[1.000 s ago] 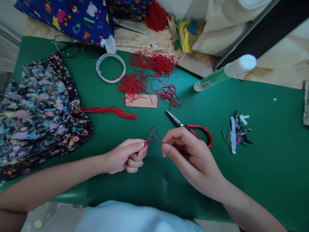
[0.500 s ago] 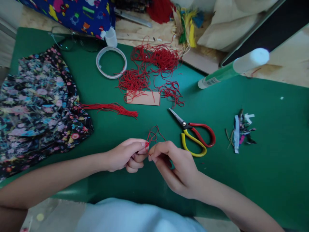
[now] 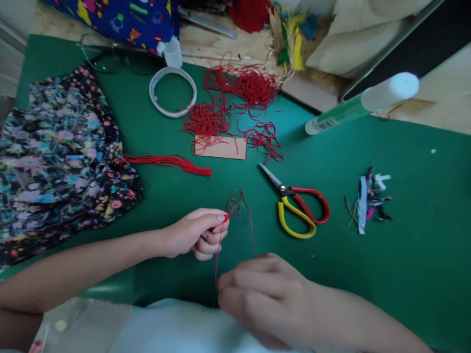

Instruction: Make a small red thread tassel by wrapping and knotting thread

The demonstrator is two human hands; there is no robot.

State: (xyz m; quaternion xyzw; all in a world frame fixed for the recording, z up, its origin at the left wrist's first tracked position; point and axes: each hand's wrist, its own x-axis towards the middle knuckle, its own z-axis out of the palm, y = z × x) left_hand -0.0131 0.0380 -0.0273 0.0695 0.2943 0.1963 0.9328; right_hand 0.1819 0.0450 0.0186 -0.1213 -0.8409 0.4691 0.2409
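My left hand [image 3: 200, 233] is closed, pinching a thin red cord [image 3: 251, 223] between thumb and forefinger, with a small tangled loop of it standing beyond the fingertips. Two strands run from there down to my right hand [image 3: 270, 301], whose fingers are curled closed around the cord; it is slightly blurred, and its fingertips are partly hidden. Beyond the left hand lies a red tassel-like bundle of cords [image 3: 172, 163], one end at a floral cloth [image 3: 66, 162]. To the right, scissors [image 3: 298, 203] with red and yellow handles lie with their tips pointing away.
Heaps of red cord [image 3: 250, 86] and a cardboard strip [image 3: 221, 147] lie at the back centre, beside a tape roll [image 3: 151, 94]. A glue stick [image 3: 362, 104] stands at the back right. Fabric scraps [image 3: 363, 206] lie at the right; glasses [image 3: 97, 63] rest at the back left.
My right hand has moved down toward my body, away from my left hand, drawing the red cord out into longer strands. My left hand keeps its pinch in nearly the same place.
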